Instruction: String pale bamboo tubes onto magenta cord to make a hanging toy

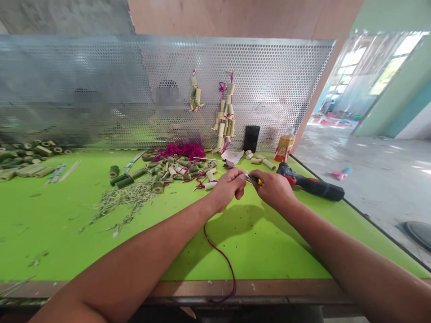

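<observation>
My left hand (pixel 229 187) is closed in a pinch at the middle of the green table, on a small pale piece mostly hidden by the fingers. Close beside it, my right hand (pixel 274 187) grips a small yellow-and-black hand tool (pixel 255 179), its tip against the left fingertips; its exact kind is hidden. A purple cord (pixel 224 255) comes out from beneath my left forearm and curves down over the table's front edge. Just beyond my hands lie cut bamboo tubes (pixel 210 185), some with purple cord around them.
A red-and-black power tool (pixel 316 186) lies right of my right hand. Behind stand a bottle (pixel 284 146) and a black phone (pixel 251 138). Strung bamboo figures (pixel 221 130) hang on the perforated metal panel (pixel 134 89). Shavings (pixel 129 197), purple yarn (pixel 183 151) and bamboo pieces (pixel 30 154) lie left.
</observation>
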The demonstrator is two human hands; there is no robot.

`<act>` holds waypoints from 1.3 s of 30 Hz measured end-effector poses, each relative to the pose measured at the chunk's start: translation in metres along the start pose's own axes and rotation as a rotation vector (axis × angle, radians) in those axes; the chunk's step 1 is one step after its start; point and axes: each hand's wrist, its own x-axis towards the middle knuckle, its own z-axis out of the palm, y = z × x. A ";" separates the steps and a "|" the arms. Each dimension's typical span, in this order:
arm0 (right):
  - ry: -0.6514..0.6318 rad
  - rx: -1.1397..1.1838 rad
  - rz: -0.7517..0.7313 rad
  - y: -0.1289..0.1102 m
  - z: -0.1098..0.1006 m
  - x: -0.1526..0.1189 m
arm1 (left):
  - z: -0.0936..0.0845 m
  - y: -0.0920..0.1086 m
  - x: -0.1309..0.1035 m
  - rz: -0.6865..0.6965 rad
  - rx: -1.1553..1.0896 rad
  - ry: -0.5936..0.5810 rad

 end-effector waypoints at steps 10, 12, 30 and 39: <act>0.001 -0.010 0.015 -0.001 -0.003 0.001 | 0.001 0.002 0.000 0.028 -0.008 -0.012; 0.001 -0.010 0.014 -0.001 -0.004 0.001 | 0.002 0.001 0.000 0.029 -0.015 -0.010; 0.007 -0.022 0.012 0.000 -0.005 0.001 | 0.002 0.000 0.001 0.014 -0.052 0.011; -0.004 -0.095 0.033 -0.001 -0.007 0.001 | 0.003 0.004 0.000 -0.032 -0.081 0.004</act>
